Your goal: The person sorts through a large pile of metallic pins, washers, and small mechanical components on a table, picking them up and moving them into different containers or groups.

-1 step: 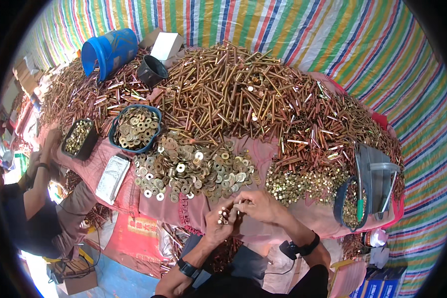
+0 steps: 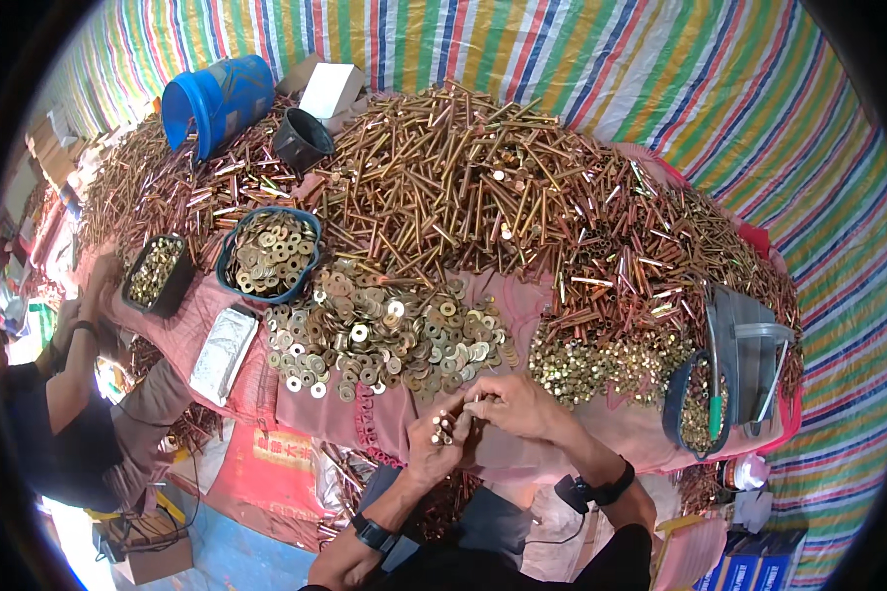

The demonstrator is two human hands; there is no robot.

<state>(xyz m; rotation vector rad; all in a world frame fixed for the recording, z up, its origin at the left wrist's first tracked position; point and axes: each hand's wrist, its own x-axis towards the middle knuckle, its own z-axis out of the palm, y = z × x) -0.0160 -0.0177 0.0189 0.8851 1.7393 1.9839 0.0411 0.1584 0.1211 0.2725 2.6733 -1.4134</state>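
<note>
My left fingers (image 2: 450,430) were curled around a small bunch of brass pieces (image 2: 443,427), and my right fingers (image 2: 479,402) were pinched together on the top of that same bunch, the two hands touching at the near edge of the counter (image 2: 522,295). The pink-covered counter carried everything else. Largest was the heap of long bolts (image 2: 483,187), spread across the far half and down the right side. In front of it, just beyond my hands, lay a wide scatter of washers (image 2: 384,330). To the right of my right hand (image 2: 517,406) sat a patch of small nuts (image 2: 591,364), and past that a grey bin (image 2: 749,360) on its side. At the far left a blue bucket (image 2: 217,98) lay tipped over, a black cup (image 2: 301,140) just beside it. Nearer, a blue basket (image 2: 269,254) held more washers, with a black tray (image 2: 156,274) to its left. A silver packet (image 2: 224,353) lay near the left edge. Another person's hand (image 2: 97,281) rested by the tray.
</note>
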